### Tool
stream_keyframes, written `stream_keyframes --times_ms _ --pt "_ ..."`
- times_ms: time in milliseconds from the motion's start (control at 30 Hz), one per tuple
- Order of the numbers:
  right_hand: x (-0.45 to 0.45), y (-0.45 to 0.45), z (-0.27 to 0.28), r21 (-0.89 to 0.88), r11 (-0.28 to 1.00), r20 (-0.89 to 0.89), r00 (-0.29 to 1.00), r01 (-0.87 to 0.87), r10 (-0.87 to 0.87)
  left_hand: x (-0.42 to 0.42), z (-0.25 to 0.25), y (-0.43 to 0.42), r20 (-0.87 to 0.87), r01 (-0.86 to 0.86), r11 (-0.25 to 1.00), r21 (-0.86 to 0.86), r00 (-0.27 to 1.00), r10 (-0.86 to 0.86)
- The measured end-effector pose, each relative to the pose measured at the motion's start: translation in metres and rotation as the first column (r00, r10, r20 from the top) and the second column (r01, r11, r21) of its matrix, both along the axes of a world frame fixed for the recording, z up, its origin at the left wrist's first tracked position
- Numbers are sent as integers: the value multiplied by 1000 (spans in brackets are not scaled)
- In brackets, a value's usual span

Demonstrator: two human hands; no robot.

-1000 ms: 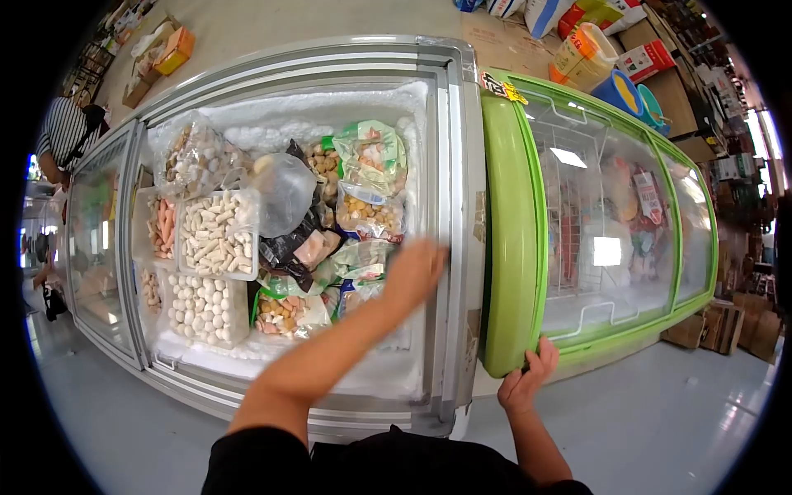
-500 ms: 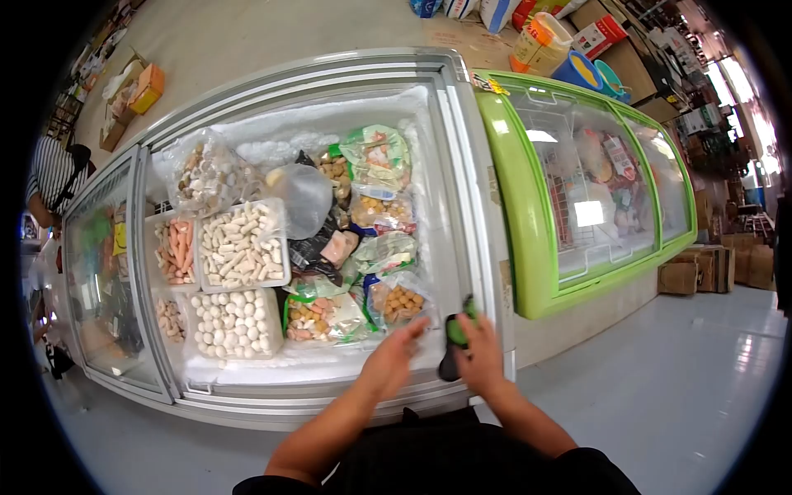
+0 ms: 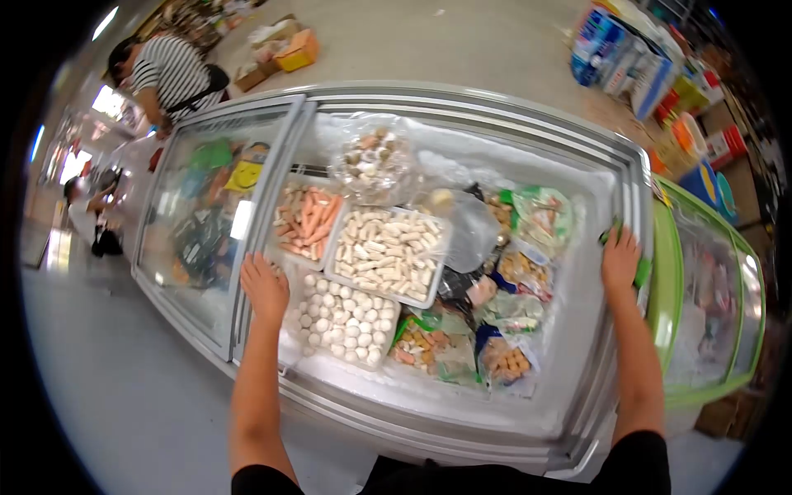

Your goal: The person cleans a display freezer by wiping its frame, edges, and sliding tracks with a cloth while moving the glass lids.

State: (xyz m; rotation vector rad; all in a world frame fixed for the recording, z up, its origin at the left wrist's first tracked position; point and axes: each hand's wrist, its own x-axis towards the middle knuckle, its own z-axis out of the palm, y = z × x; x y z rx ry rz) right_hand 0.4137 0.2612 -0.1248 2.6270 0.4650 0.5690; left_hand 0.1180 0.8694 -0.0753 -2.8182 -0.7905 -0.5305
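My left hand (image 3: 266, 290) rests on the metal frame of the sliding glass lid (image 3: 194, 223), with its fingers forward and the palm hidden. My right hand (image 3: 620, 262) is at the right rim of the chest freezer (image 3: 577, 421), closed around a green-and-black object (image 3: 642, 272) whose kind I cannot make out; my fingers cover most of it. Nearest my left hand is a tub of white balls (image 3: 346, 323). Beside it are a tray of pale short rolls (image 3: 388, 252) and a tray of pinkish sticks (image 3: 318, 213).
Bagged frozen food (image 3: 505, 359) fills the freezer's middle, with a clear bag (image 3: 375, 161) at the back. A green freezer (image 3: 672, 247) adjoins on the right. One person in a striped shirt (image 3: 175, 74) bends at the far left. Cardboard boxes (image 3: 285, 51) sit behind.
My hands have moved apart: the left to the glass lid's frame, the right to the freezer's right rim with the green-and-black object. The view has turned leftward.
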Motion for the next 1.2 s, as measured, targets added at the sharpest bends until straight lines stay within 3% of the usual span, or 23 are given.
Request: stream_keyframes --times_ms 67,100,133,200,267,333,367,400,500,533,567,633,700,767,800,867,900,933,1000,1033,1100,1133,1200 --pt "71 12 -3 35 999 60 998 12 -14 -9 -8 41 -169 -110 991 -78 981 95" --pt "87 18 -6 59 997 90 995 39 -44 -16 -18 57 -165 -95 993 76 980 107" --pt "83 23 -9 70 996 94 994 54 -60 -15 -16 69 -159 -81 993 86 983 94" --pt "59 16 -8 -18 996 15 996 89 -89 -6 -20 85 -378 -215 977 15 903 204" --pt "2 -1 2 -34 991 -60 989 130 -132 -18 -30 85 -298 -114 993 35 947 119" --pt "-37 -9 19 84 994 -289 956 74 -47 -13 -29 93 -275 -24 1000 -3 961 22" --pt "-45 -8 31 252 961 -301 953 118 -38 -16 -23 93 -302 -17 1000 -23 953 9" --pt "-43 -6 44 415 897 -293 956 154 -29 -22 -26 98 -304 -11 998 -59 953 -7" --pt "1 7 60 584 802 -108 991 125 -77 -17 -20 99 -410 -113 961 -252 912 -1" --pt "24 17 65 607 781 -99 989 145 -107 -26 -28 99 -342 23 979 -204 935 -93" --pt "53 16 60 586 807 -21 997 72 -74 -28 -34 96 -277 140 979 -146 944 -176" --pt "103 13 45 535 844 90 996 -36 -14 -10 7 48 -362 -37 941 -336 928 -93" --pt "139 19 36 516 853 137 991 -78 8 -3 20 21 -376 -69 920 -385 922 -88" --pt "156 30 21 426 869 -103 968 251 -230 -1 20 11 -381 -59 909 -412 918 -113" --pt "166 39 15 433 865 -102 968 251 -230 -4 15 8 -379 -57 912 -405 919 -111" --pt "174 62 12 449 769 -163 888 454 -429 -9 7 7 -300 147 950 -275 926 -230" --pt "171 85 20 579 626 -218 839 522 -498 -3 10 13 -485 -162 822 -547 861 -153" --pt "175 90 16 505 706 -217 865 496 -452 -2 14 9 -491 -158 821 -549 855 -164" --pt "168 105 8 630 666 -172 907 401 -384 0 20 -13 -494 83 943 -323 835 -243" --pt "158 113 13 620 697 -184 930 361 -318 5 28 -26 -486 91 939 -331 837 -252" --pt "148 100 11 634 743 -154 977 214 -150 20 48 -49 -422 48 859 -510 856 -298" --pt "145 79 22 538 810 -242 963 236 -119 22 48 -56 -423 54 857 -512 853 -306" --pt "148 55 39 405 804 -321 891 435 -321 24 49 -71 -361 82 784 -615 855 -373"
